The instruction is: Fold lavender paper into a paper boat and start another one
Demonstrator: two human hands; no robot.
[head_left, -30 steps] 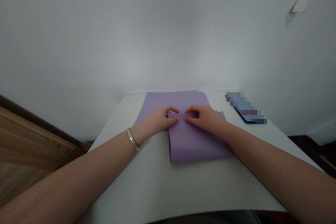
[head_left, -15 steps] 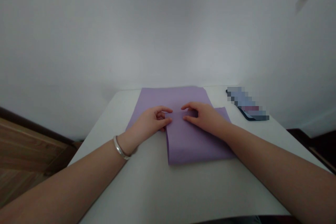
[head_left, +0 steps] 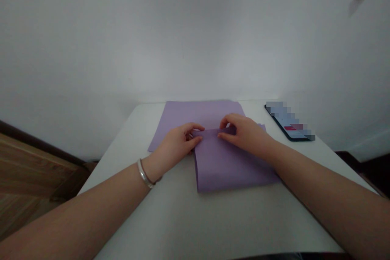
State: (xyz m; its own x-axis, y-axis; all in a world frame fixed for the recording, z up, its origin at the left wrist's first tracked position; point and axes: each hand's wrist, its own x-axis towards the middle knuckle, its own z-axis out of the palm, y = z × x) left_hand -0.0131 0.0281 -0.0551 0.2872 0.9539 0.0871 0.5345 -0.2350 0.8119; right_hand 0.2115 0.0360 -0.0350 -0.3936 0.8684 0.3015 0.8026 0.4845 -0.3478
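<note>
A purple sheet of paper [head_left: 231, 166] lies doubled over, its rounded bend toward me and its two layers parted at the left side. My left hand [head_left: 179, 138] is closed at its far left corner, thumb on top and fingers at the far edge. Along that same edge, my right hand [head_left: 245, 130] pinches the paper between thumb and curled fingers. Behind both hands, a second purple sheet [head_left: 198, 111] lies flat, partly covered by the hands. A silver bangle [head_left: 144, 174] circles my left wrist.
The white table [head_left: 170, 223] reaches back to a pale wall [head_left: 195, 40]. A phone [head_left: 289, 124] with a pixelated screen lies at the right. Wooden panels [head_left: 27, 178] stand low at the left.
My right hand has shifted to the right along the paper's far edge and its fingers have closed on it. My left hand stays at the corner. The whole view has shifted slightly.
</note>
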